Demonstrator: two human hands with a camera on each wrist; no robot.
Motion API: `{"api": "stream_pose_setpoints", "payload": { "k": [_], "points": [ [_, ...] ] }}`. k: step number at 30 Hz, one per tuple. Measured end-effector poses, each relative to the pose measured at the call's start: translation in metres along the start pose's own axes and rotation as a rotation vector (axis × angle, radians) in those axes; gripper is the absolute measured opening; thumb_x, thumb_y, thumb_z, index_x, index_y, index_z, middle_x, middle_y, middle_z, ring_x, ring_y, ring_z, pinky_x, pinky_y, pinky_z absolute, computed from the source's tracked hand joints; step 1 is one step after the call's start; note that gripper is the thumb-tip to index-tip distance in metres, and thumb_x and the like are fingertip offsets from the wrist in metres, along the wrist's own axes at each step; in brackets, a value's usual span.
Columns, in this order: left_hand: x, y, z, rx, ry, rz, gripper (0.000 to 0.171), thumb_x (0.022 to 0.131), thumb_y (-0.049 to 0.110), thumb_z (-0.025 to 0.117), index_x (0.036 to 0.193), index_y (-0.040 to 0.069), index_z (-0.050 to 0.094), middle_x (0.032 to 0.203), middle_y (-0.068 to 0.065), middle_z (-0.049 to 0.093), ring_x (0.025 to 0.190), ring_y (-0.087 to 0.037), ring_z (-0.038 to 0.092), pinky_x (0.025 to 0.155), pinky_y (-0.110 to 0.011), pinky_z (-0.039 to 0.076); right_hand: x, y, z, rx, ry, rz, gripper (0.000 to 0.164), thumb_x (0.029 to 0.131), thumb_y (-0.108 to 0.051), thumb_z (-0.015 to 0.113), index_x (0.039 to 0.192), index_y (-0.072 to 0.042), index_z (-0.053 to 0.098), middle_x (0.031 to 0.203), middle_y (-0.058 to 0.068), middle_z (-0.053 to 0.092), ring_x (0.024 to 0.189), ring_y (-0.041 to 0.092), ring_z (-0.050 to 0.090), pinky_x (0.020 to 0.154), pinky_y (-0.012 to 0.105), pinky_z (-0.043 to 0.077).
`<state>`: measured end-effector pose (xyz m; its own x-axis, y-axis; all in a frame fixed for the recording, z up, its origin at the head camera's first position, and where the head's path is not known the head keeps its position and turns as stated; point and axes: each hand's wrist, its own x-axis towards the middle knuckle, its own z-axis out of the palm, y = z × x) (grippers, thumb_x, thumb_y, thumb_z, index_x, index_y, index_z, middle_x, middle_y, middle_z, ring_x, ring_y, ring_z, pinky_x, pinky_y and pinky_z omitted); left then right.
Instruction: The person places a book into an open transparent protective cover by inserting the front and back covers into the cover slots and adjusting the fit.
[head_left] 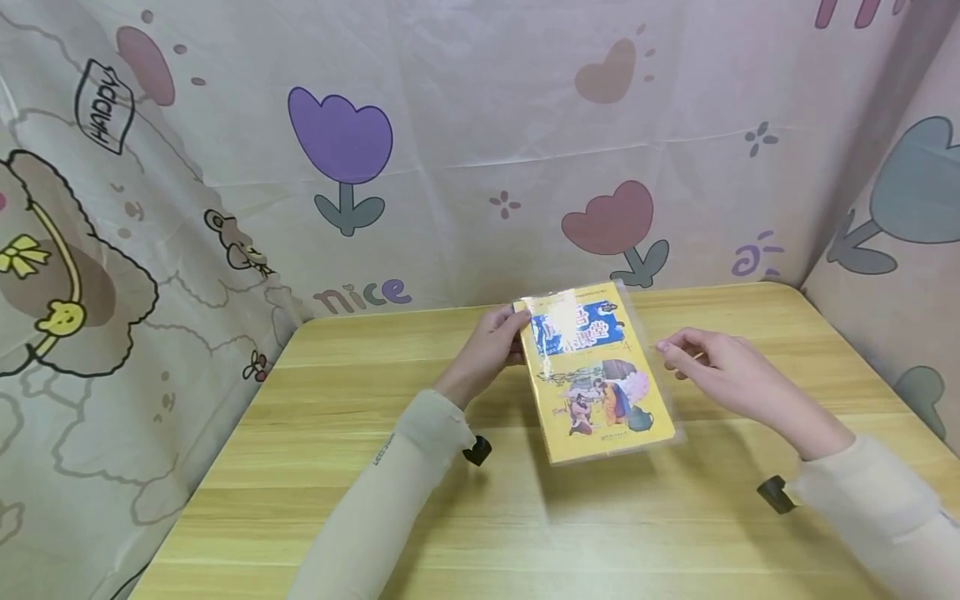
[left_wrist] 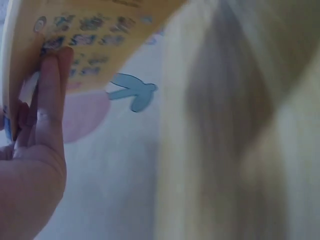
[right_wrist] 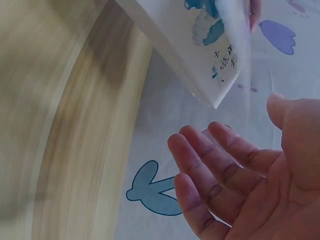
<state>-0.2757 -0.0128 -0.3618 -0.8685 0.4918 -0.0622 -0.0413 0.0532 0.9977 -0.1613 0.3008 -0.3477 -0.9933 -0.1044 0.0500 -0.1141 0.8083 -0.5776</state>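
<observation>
A yellow book in a clear plastic cover is held tilted above the table, its illustrated front facing up. My left hand grips its upper left edge, thumb on the front. In the left wrist view, that hand's fingers lie against the yellow back, which bears rows of small pictures. Off the book's right edge is my right hand, fingers loosely bent. The right wrist view shows this hand with nothing in its grasp, below a corner of the book with a white face and teal print.
The book is over a wood-grain table. Behind the table hangs a pale curtain printed with flowers, and more printed cloth closes off both sides. Black wrist cameras hang under both sleeves.
</observation>
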Motion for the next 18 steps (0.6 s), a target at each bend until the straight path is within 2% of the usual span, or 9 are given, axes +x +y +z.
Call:
{"api": "stream_pose_setpoints", "payload": {
  "k": [2, 5, 10, 18],
  "points": [
    [0.0, -0.008, -0.004, -0.024, -0.004, -0.026, 0.039, 0.117, 0.03, 0.042, 0.132, -0.001, 0.059, 0.104, -0.011, 0.074, 0.082, -0.016, 0.073, 0.076, -0.027, 0.064, 0.0, 0.001, 0.001, -0.002, 0.006, -0.013, 0.046, 0.114, -0.043, 0.051, 0.129, -0.005, 0.071, 0.112, 0.014, 0.079, 0.099, 0.025, 0.075, 0.077, 0.035, 0.058],
    [0.001, -0.02, -0.01, 0.007, -0.001, -0.063, 0.042, 0.117, 0.031, 0.041, 0.141, 0.002, 0.059, 0.113, -0.015, 0.077, 0.087, -0.018, 0.077, 0.08, -0.031, 0.066, 0.0, 0.003, 0.002, -0.003, 0.003, -0.023, 0.044, 0.114, -0.043, 0.051, 0.127, -0.007, 0.072, 0.111, 0.011, 0.078, 0.098, 0.023, 0.075, 0.078, 0.035, 0.057],
    [0.001, -0.034, -0.023, 0.167, 0.024, -0.098, 0.046, 0.117, 0.033, 0.042, 0.148, 0.004, 0.058, 0.122, -0.017, 0.077, 0.093, -0.02, 0.079, 0.084, -0.033, 0.067, 0.001, 0.003, 0.005, 0.003, -0.003, -0.03, 0.044, 0.114, -0.043, 0.051, 0.126, -0.007, 0.072, 0.11, 0.01, 0.077, 0.098, 0.023, 0.074, 0.078, 0.034, 0.057],
    [0.0, -0.041, -0.031, 0.437, 0.071, -0.153, 0.041, 0.115, 0.036, 0.046, 0.138, 0.007, 0.065, 0.105, -0.01, 0.08, 0.08, -0.016, 0.074, 0.072, -0.029, 0.061, 0.002, 0.004, 0.011, -0.006, 0.002, -0.055, 0.041, 0.113, -0.042, 0.055, 0.122, -0.006, 0.073, 0.105, 0.007, 0.077, 0.094, 0.024, 0.075, 0.08, 0.038, 0.059]
  ]
}}
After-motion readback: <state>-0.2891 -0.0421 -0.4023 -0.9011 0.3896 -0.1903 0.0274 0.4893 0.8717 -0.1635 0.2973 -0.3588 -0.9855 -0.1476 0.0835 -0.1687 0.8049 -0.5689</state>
